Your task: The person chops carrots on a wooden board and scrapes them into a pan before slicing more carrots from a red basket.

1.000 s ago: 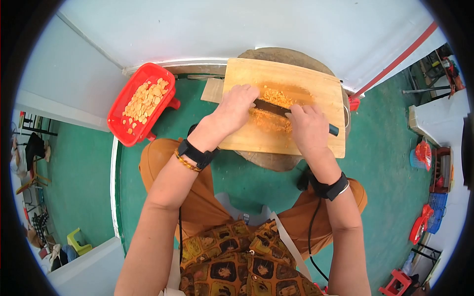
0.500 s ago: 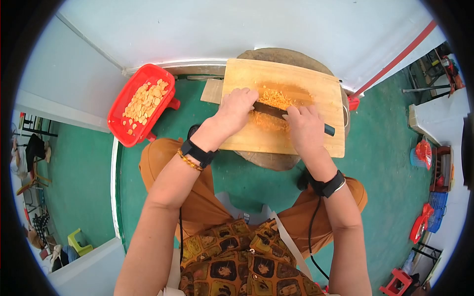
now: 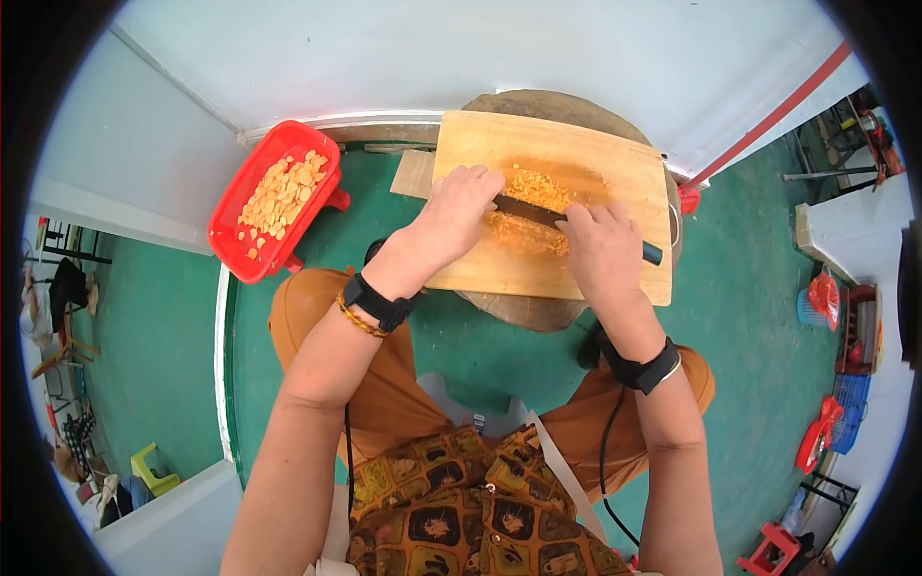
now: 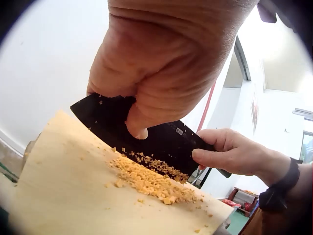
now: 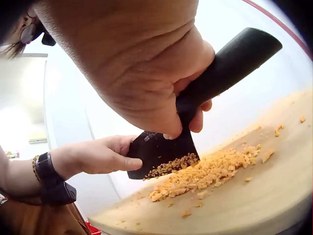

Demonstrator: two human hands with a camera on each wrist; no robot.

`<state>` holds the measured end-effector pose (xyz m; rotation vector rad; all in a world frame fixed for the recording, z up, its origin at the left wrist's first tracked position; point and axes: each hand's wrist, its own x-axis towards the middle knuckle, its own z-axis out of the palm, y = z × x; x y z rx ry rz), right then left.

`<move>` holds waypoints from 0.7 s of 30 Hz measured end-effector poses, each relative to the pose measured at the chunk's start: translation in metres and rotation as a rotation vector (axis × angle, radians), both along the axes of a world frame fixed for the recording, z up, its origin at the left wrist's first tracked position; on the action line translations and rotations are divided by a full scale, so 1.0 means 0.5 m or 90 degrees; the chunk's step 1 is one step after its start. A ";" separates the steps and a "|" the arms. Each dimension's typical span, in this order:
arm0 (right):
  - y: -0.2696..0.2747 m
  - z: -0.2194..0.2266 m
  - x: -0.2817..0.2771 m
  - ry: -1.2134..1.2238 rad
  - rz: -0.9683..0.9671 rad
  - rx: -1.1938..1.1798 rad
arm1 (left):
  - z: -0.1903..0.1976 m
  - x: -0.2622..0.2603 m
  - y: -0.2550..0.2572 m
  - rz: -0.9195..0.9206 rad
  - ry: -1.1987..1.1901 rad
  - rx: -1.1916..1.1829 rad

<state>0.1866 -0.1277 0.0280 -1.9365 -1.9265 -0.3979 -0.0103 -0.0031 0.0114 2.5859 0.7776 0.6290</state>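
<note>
A dark cleaver [image 3: 530, 210] lies slantwise over a wooden cutting board [image 3: 480, 139]. My left hand [image 3: 456, 213] pinches the tip end of its blade, thumb on the near face in the left wrist view. With my right hand [image 3: 603, 248] I grip the black handle [image 5: 234, 63] close to the blade, and the handle's end sticks out past the palm. Finely chopped orange-yellow bits [image 4: 146, 178] form a heap along the cutting edge. Some bits cling to the blade's face. Part of the heap is hidden behind the blade in the head view.
Beneath the board stands a round wooden block [image 3: 523, 312]. On the left, a red plastic tub [image 3: 226, 226] contains many pale orange slices [image 3: 283, 197]. A white wall [image 3: 384, 58] rises behind the board. My knees flank the block at the near side.
The cleaver and my right hand shifted slightly left, then back right. Both hands kept their hold on it. The tub has stayed in place.
</note>
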 end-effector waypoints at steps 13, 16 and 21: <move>0.007 -0.018 0.005 -0.001 -0.005 0.008 | -0.021 0.013 0.009 0.006 -0.001 -0.001; 0.013 -0.017 0.009 0.001 -0.008 0.000 | -0.021 0.014 0.014 0.003 -0.017 -0.004; 0.007 -0.003 0.004 -0.003 -0.008 0.015 | -0.004 0.011 0.010 -0.002 -0.004 -0.004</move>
